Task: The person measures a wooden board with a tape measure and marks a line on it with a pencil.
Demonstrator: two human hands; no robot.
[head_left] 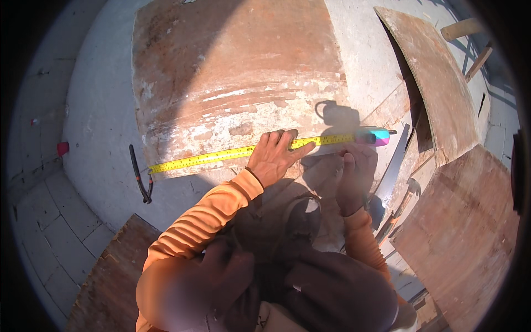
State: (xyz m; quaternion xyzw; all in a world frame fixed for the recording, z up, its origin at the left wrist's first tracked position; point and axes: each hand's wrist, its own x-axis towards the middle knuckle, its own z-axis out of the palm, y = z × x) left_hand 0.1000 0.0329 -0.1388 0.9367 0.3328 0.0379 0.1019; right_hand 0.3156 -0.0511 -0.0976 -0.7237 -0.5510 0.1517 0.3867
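Observation:
A yellow tape measure blade (pixel 213 157) stretches across the near edge of a worn brown plywood board (pixel 238 66). Its turquoise and pink case (pixel 378 136) rests at the right end. My left hand (pixel 275 157) lies over the blade near its middle, pressing down with thumb and fingers apart. Just below the blade, left of the case, my right hand (pixel 358 171) is closed with its fingers curled in. Whatever it may pinch is too small or blurred to make out. Dark-handled pincers (pixel 142 180) lie at the blade's left end.
To the right lie a handsaw (pixel 391 169) and a hammer (pixel 402 207). Another plywood sheet (pixel 437 77) leans at the far right, with a further panel (pixel 459 238) nearer me. A red cup-like object (pixel 63 149) is at far left. My shoe (pixel 303 218) stands close below the tape.

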